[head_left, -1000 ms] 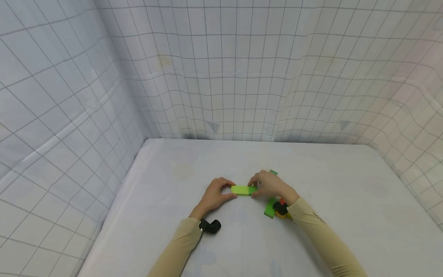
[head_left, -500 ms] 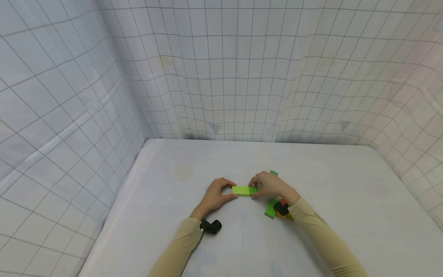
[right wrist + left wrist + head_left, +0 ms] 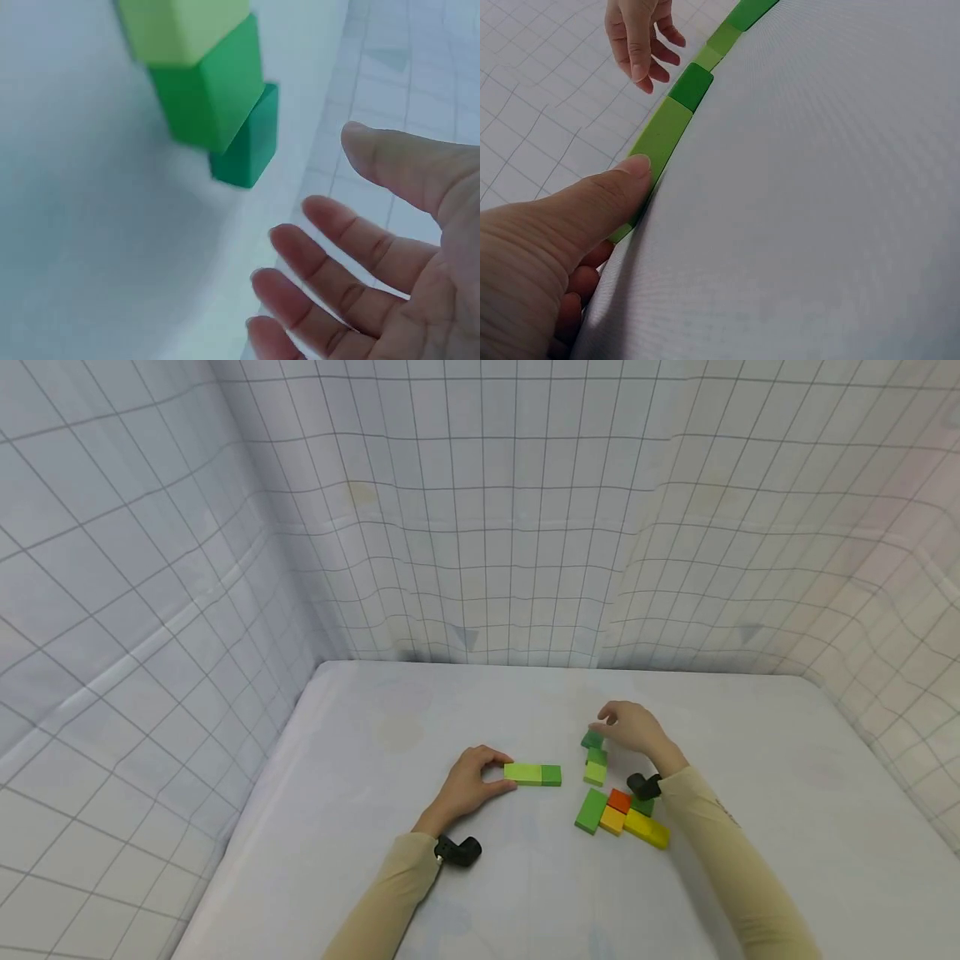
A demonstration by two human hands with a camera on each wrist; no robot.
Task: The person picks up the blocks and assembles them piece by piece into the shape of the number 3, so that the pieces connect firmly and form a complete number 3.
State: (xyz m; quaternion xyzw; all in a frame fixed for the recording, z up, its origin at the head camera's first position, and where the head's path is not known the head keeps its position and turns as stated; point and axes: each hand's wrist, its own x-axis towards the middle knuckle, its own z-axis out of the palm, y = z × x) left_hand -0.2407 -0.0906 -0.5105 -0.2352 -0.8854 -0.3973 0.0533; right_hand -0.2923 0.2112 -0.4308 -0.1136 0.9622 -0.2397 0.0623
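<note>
My left hand (image 3: 468, 777) pinches the left end of a long lime-green block (image 3: 522, 774) between thumb and fingers on the white table. A short green block (image 3: 551, 775) sits flush against its right end; the left wrist view shows the thumb on the lime block (image 3: 664, 129). My right hand (image 3: 633, 727) hovers with loose fingers beside a dark green block (image 3: 592, 739), holding nothing. In the right wrist view its fingers are spread apart from the dark green block (image 3: 251, 146). A green block (image 3: 597, 756) and a light green block (image 3: 596, 773) line up in front of it.
Nearer me, a cluster holds a larger green block (image 3: 591, 811), a red block (image 3: 619, 801), an orange block (image 3: 612, 820), a yellow block (image 3: 647, 829) and a dark green block (image 3: 642, 806) partly under the right wrist camera (image 3: 643, 786). Gridded white curtains (image 3: 480, 527) enclose the table.
My right hand has let go of the short green block and moved right and away from me, uncovering the blocks beneath it. The left hand keeps its grip in place.
</note>
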